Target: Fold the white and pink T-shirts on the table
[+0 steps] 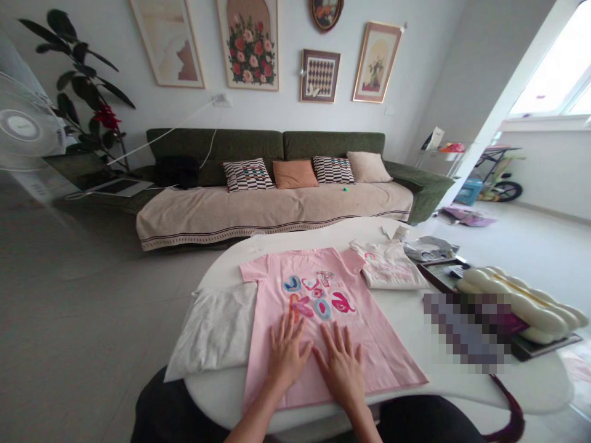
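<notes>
A pink T-shirt (388,344) with a colourful printed front lies spread flat on the white table (221,264), its neck pointing away from me. My left hand (289,351) rests palm down on the shirt's middle, fingers spread, just below the print. Beside it my right hand (341,363) also lies flat on the fabric with fingers apart. Neither holds anything. A folded grey garment (212,332) sits at the shirt's left edge. Touching the right sleeve is a folded white shirt (392,264) with a pink print.
On the table's right are a cream bubble-shaped object (521,301) on a dark tray (434,274), a silvery packet (429,248) and a blurred-out item (466,332). A green sofa (212,151) stands behind the table, a fan (25,126) at far left.
</notes>
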The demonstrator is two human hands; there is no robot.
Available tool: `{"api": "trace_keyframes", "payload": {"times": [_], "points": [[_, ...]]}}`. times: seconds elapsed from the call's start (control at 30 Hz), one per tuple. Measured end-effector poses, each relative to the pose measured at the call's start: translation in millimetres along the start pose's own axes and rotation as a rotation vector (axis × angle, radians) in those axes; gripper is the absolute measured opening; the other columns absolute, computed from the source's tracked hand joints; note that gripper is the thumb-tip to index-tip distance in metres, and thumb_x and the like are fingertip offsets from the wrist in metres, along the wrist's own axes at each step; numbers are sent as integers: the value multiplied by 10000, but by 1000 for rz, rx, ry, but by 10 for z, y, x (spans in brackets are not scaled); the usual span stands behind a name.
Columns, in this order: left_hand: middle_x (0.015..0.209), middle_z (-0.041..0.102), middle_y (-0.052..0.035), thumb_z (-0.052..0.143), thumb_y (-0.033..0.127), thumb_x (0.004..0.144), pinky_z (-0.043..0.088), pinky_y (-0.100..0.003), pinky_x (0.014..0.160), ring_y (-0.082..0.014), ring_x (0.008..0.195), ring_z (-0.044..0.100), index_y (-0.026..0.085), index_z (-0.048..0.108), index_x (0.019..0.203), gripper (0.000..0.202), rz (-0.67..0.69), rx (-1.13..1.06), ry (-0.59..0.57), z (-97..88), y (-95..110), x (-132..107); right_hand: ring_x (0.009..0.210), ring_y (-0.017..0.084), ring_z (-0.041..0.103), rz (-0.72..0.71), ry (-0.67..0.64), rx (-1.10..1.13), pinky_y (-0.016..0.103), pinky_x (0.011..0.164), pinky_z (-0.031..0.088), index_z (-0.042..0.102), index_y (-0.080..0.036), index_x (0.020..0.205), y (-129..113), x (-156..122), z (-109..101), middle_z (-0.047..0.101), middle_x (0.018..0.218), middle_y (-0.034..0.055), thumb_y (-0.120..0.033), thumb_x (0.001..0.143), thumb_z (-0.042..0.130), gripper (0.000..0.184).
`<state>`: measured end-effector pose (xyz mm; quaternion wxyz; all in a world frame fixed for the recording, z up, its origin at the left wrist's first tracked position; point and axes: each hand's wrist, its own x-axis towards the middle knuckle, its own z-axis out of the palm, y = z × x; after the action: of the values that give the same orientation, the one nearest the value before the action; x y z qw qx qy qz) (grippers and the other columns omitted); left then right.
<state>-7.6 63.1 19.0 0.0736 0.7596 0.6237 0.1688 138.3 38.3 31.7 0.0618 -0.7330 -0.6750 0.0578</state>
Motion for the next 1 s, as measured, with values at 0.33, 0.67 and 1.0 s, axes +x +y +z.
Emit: {"api": "trace_keyframes", "payload": {"times": [0.33, 0.67, 1.0], "points": [[1549, 193, -3, 371, 523, 900, 170, -562, 1108, -268, 1417, 177, 372, 277, 1437, 566, 5, 33, 4, 34, -16, 9, 1414, 313, 163, -1, 5, 20, 594, 1068, 177, 292, -341, 1437, 8, -3, 4, 243, 1535, 42, -562, 905, 333, 577], [1545, 204, -16, 362, 525, 902, 160, -563, 1109, -269, 1417, 176, 358, 297, 1435, 563, 0, 14, 3, 33, -11, 8, 1413, 319, 162, -7, 8, 14, 594, 1069, 177, 290, -338, 1437, 13, 3, 14, 243, 1534, 47, -563, 905, 340, 580], [1544, 205, -12, 372, 520, 899, 155, -579, 1103, -274, 1416, 176, 359, 303, 1432, 560, 5, -14, 7, 53, -26, 13, 1410, 319, 178, -9, 25, 16, 591, 1066, 192, 301, -332, 1435, 12, 2, 15, 259, 1527, 50, -556, 905, 345, 577]]}}
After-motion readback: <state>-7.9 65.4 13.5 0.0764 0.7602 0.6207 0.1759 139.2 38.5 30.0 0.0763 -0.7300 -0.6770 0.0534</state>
